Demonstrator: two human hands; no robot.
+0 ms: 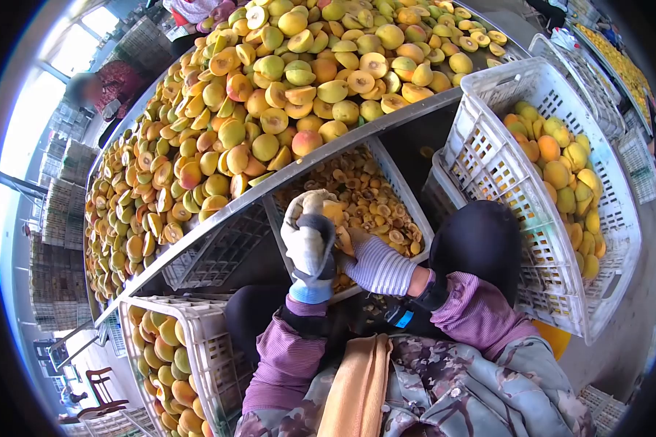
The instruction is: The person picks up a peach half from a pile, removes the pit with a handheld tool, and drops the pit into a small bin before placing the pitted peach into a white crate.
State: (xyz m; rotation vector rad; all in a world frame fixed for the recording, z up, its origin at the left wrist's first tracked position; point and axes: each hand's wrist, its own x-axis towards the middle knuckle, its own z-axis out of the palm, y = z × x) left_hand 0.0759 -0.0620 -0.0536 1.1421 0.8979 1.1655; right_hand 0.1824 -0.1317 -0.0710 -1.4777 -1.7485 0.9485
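My left hand (307, 237), in a white glove with a dark band, is closed around a piece of yellow peach (333, 213). Just to its right, my right hand (380, 266) wears a striped glove with bare fingertips. Those fingers are curled in close to the peach; whatever they grip is hidden. Both hands are above a crate (415, 211) holding brown-yellow pits and scraps (375, 191). Beyond them, halved and whole-looking peaches (270, 120) are heaped on a metal-edged table (299, 166).
On the right, a tilted white crate (514, 197) holds yellow peach pieces (561, 171). Another white crate (210, 331) with peaches stands at lower left. A person (116, 87) is at the table's far left; stacked crates (55, 269) line the wall.
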